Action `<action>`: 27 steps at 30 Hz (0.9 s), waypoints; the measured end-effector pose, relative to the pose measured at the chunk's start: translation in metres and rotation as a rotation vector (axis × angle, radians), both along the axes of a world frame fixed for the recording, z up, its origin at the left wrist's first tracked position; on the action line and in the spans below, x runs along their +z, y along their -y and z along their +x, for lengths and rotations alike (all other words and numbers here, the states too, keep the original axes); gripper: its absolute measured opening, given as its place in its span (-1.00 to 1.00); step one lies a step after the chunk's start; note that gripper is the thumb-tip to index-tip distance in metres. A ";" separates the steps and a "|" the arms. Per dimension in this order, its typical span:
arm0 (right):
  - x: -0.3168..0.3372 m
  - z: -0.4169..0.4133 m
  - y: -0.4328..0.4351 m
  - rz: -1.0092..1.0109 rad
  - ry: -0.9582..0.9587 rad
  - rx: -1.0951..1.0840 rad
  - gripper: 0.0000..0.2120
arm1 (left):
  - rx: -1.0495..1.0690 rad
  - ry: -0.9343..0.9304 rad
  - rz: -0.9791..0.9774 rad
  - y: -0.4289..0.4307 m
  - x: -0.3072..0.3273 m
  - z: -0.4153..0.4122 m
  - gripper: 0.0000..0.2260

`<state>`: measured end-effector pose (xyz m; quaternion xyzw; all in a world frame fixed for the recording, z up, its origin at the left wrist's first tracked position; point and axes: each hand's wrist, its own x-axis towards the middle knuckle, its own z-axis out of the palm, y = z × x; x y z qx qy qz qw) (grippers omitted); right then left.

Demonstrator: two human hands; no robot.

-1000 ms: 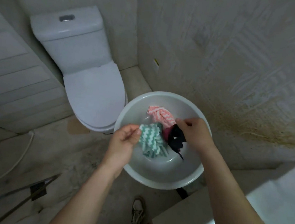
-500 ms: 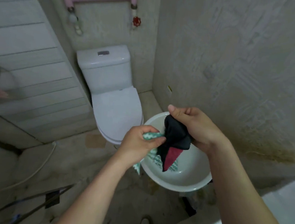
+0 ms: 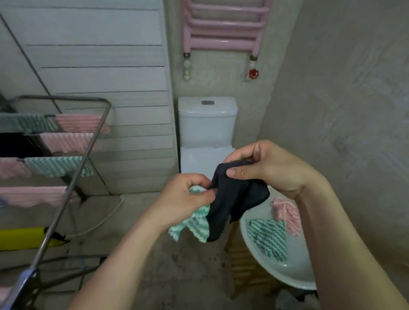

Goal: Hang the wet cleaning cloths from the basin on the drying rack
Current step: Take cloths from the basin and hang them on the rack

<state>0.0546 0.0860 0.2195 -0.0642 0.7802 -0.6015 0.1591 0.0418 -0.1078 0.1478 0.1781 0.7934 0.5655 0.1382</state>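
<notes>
Head view: both hands are raised in front of the chest, between the drying rack (image 3: 51,157) on the left and the basin (image 3: 277,270) on the lower right. The left hand (image 3: 185,199) is closed around a bunched green-striped cloth (image 3: 193,225), whose loose corners dangle below the fist. The right hand (image 3: 266,167) is pinched shut, thumb over fingers, on the upper edge of a dark cloth (image 3: 231,201) that droops in folds against the green one; the two cloths touch, and part of the dark one seems to run into the left fist as well.

The step in hand looks like separating the pair before hanging. It would go best if one hand lets go of the overlap so that each holds a single cloth, then finds two corners of the same edge and pulls the fabric flat. A wet cloth that stays crumpled will probably dry poorly and may slide off a thin bar.

The rack already carries pink, green, blue and dark cloths on most rails in sight; its near end is cut off by the lower left of the frame, so a free rail cannot be picked out with certainty.

In the basin a green-striped piece (image 3: 268,238) lies flat and a pink-striped piece (image 3: 286,217) rests against the far wall, both waiting.
</notes>
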 end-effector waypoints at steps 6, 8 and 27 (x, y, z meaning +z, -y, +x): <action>0.013 -0.007 0.072 0.742 -0.393 -0.235 -0.85 | 0.357 -0.250 -0.372 0.091 0.000 0.019 -0.88; 0.007 -0.006 0.099 0.649 -0.475 -0.323 -0.81 | 0.408 -0.278 -0.448 0.119 0.003 0.029 -0.95; -0.033 0.000 0.231 0.793 -0.507 -0.185 -0.79 | 0.803 -0.124 -0.009 0.237 0.019 0.129 -0.84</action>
